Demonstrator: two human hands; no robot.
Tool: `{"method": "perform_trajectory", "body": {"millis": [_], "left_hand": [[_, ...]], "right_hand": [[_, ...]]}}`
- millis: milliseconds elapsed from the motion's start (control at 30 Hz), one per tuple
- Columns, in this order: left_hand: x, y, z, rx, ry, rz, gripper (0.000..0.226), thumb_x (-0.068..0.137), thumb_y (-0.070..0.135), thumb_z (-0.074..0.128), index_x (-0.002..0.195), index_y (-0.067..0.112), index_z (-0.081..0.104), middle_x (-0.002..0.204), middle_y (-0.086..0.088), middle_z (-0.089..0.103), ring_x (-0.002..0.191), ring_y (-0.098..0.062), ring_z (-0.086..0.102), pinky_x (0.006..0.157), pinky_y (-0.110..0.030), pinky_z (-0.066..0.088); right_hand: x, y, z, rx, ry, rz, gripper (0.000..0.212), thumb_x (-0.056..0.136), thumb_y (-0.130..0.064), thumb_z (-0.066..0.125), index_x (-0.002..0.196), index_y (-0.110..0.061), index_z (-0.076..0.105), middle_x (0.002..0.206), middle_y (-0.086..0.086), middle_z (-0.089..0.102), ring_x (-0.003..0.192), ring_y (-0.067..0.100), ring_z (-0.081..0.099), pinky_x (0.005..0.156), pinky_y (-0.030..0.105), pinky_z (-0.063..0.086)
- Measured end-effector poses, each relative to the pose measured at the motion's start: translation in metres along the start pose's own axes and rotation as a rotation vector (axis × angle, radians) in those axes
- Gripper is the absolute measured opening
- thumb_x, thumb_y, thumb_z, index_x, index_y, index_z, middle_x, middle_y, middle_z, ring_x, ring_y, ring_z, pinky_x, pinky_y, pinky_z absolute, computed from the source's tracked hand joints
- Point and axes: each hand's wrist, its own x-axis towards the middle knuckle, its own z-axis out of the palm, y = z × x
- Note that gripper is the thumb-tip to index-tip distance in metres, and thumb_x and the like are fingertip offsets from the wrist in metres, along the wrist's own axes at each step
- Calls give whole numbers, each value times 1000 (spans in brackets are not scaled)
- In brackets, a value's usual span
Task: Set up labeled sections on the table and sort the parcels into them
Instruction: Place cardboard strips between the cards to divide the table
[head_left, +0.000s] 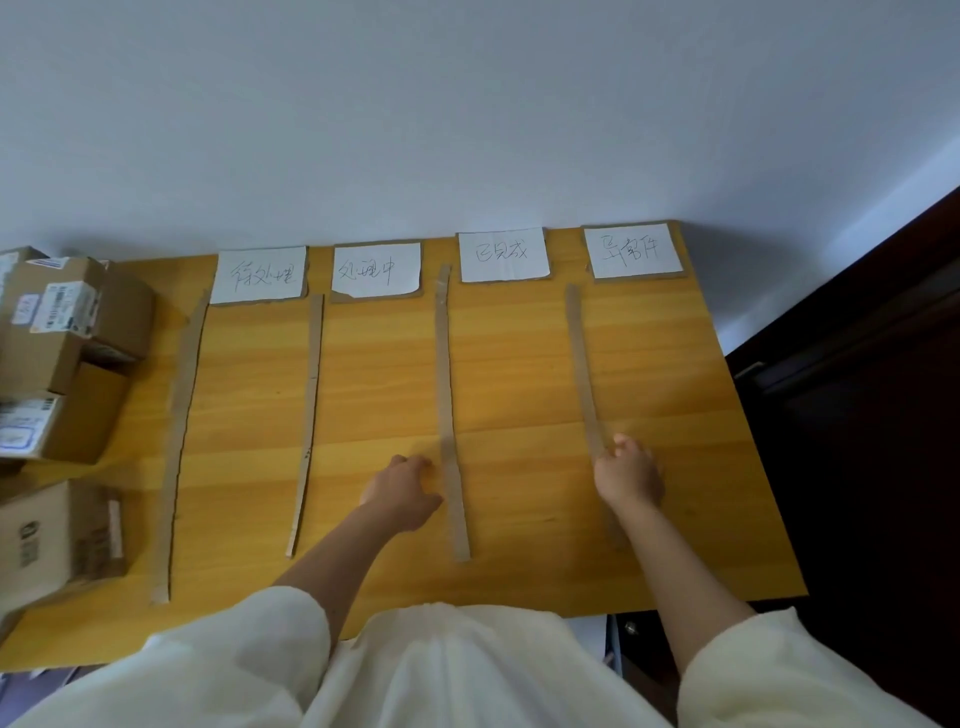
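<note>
- Parcels (57, 364) are piled at the left edge of the frame, on the left end of the table (519, 374); brown cartons with white shipping stickers, stacked against each other.
- Strip one (179, 441) runs just right of the parcels, from the upper left down toward the near edge.
- Label one (258, 274), white paper with handwriting, lies at the far edge, upper left of centre.
- Strip two (308, 415) lies right of it, thin and slightly bowed.
- Label two (375, 269) sits at the far edge, its lower left corner cut off.
- The left hand (402, 491), centre frame, rests knuckles up with fingers curled, touching the left side of strip three (449, 415); whether it grips the strip I cannot tell.
- Label three (503, 254) lies at the far edge, right of centre.
- Strip four (584, 374) runs down to the right hand (628, 475), whose fingers are closed on the strip's lower part.
- Label four (631, 251) lies at the upper right corner of the table.
</note>
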Motion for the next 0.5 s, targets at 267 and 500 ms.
{"method": "perform_trajectory", "body": {"millis": [267, 500], "left_hand": [[2, 3, -3, 64, -20, -26, 60, 90, 45, 56, 144, 25, 38, 143, -7, 39, 118, -30, 54, 93, -37, 50], [3, 3, -3, 131, -61, -22, 62, 90, 48, 56, 144, 23, 40, 147, -6, 31, 120, -29, 52, 94, -36, 50]], "right_hand": [[-3, 12, 13, -62, 80, -209, 37, 98, -11, 51, 131, -25, 58, 125, 6, 53, 99, 26, 59, 70, 30, 46], [6, 1, 13, -42, 89, -230, 41, 96, -6, 51, 132, -25, 58, 121, 6, 54, 96, 24, 58, 70, 29, 44]]}}
